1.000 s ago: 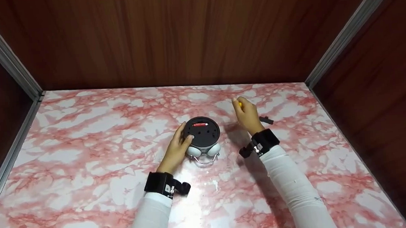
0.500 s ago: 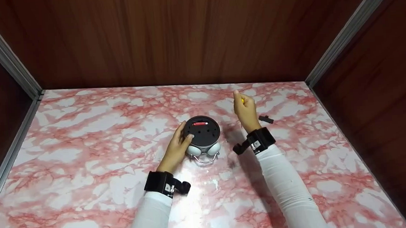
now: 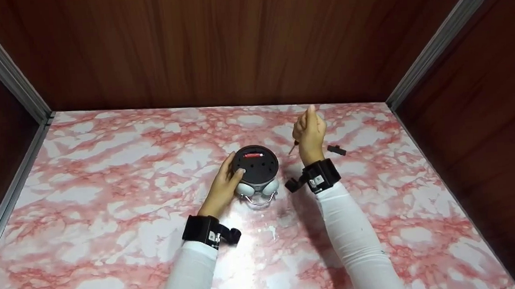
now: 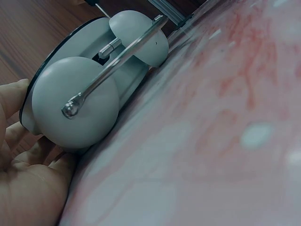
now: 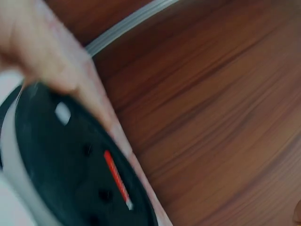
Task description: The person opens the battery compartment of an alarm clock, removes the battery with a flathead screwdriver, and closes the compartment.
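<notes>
A twin-bell alarm clock [image 3: 259,174] lies face down, its black back up and a red battery [image 3: 253,155] in the open compartment. Two white bells [image 4: 75,101] and a metal handle [image 4: 117,63] point toward the person. My left hand [image 3: 226,183] grips the clock's left side, thumb on the back and fingers around the rim. To the right of the clock, my right hand [image 3: 311,129] is raised and holds a screwdriver [image 3: 292,148], whose thin shaft slants down to the left. The fingers hide its handle. The shaft is apart from the clock.
A small black battery cover [image 3: 337,150] lies on the table just right of my right hand. The red-and-white marbled table [image 3: 107,196] meets wood-grain panels [image 3: 232,46] at the back and sides. Black cameras are strapped on both wrists.
My right hand has risen slightly and its wrist has turned, so the screwdriver's shaft now shows and its yellow handle is hidden. The left hand and clock have stayed in place.
</notes>
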Demonstrator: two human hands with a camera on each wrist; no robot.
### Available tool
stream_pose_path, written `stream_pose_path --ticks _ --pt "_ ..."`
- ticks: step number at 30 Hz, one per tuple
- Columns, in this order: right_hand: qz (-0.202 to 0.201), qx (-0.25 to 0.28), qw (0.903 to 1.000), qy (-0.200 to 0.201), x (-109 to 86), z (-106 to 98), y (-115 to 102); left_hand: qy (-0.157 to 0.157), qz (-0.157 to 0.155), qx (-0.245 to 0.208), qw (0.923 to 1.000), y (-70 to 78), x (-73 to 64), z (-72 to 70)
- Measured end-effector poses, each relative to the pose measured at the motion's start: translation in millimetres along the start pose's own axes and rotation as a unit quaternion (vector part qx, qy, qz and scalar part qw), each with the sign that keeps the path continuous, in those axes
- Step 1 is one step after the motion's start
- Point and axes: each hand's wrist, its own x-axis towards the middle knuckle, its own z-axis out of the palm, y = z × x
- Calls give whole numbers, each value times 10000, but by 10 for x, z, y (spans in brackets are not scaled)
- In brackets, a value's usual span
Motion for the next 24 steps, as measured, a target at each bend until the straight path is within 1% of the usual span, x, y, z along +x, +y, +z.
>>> stream_pose_path --ticks 3,7,10,16,21,24 --pt "-72 385 9992 63 3 76 -6 25 -88 -31 10000 20 -7 -3" --pt "-102 841 9964 7 -16 179 4 59 -128 -91 9999 6 -3 -10" --pt "-93 1007 9948 -79 -37 254 27 59 -106 -83 9999 4 -3 -12" --pt "-25 1060 9934 -443 -83 359 89 16 2 -61 10000 13 -9 -5" --pt "20 940 9936 -620 -122 409 152 39 31 -37 10000 -18 7 -2" --pt "-20 808 9941 -730 -140 422 190 85 45 -25 10000 -119 46 -10"
